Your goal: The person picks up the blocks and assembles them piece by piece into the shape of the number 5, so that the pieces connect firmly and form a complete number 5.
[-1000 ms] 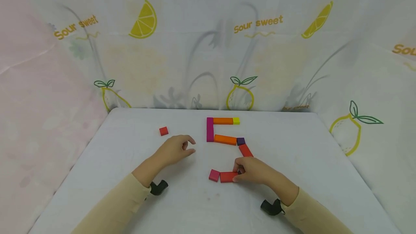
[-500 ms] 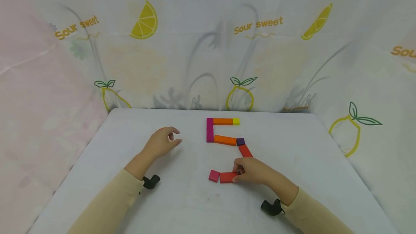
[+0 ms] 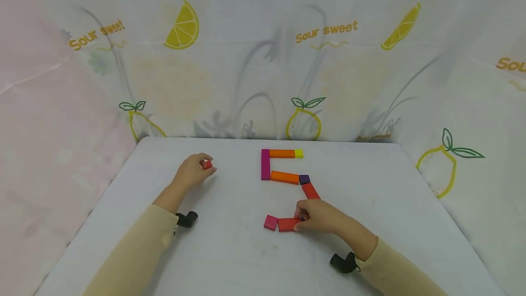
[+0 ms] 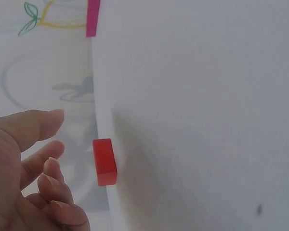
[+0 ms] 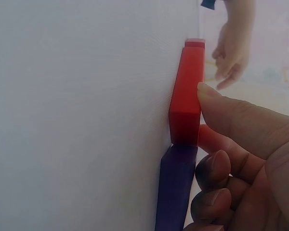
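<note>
In the head view my left hand (image 3: pixel 191 169) hovers at a small red block (image 3: pixel 207 165), thumb and fingertips apart around it. The left wrist view shows that red block (image 4: pixel 105 162) on the white surface, just beyond the loosely bent fingers. My right hand (image 3: pixel 319 216) pinches a longer red block (image 3: pixel 288 224) at its right end between thumb and index finger. Its other fingers curl beside a purple block (image 5: pixel 176 187) that meets the red block (image 5: pixel 189 79) end to end. In the head view the hand mostly covers this purple block. A pink block (image 3: pixel 270 222) lies at the red block's left end.
Further back stand a magenta block (image 3: pixel 265 164), two orange blocks (image 3: pixel 282 153), a yellow block (image 3: pixel 298 153) and a dark purple block (image 3: pixel 304 179). A slanted red block (image 3: pixel 310 191) runs down to my right hand. A printed cloth hangs behind the white table (image 3: pixel 382 186).
My left hand has moved left and away from me, from beside the magenta block to the small red block. The right hand stays on its red block.
</note>
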Demonstrator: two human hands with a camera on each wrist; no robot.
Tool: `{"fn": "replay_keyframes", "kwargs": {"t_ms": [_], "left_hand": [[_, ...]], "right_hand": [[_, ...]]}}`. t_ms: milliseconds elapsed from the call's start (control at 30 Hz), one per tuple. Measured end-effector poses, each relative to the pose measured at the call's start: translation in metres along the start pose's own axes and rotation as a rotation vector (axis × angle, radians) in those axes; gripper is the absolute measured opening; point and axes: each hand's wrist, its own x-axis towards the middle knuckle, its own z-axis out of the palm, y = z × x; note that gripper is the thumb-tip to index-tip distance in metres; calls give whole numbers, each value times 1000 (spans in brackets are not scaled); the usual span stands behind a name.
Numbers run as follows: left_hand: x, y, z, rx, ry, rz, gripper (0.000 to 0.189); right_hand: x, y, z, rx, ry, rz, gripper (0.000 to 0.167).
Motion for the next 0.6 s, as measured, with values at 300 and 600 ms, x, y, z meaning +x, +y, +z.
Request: {"fn": "replay_keyframes", "kwargs": {"t_ms": [300, 600], "left_hand": [[19, -15, -4, 23, -76, -82, 44], [27, -22, -7, 12, -135, -136, 42]], "right_hand": [[0, 0, 0, 1, -4, -6, 20], [1, 1, 0, -4, 1, 0, 20]]}}
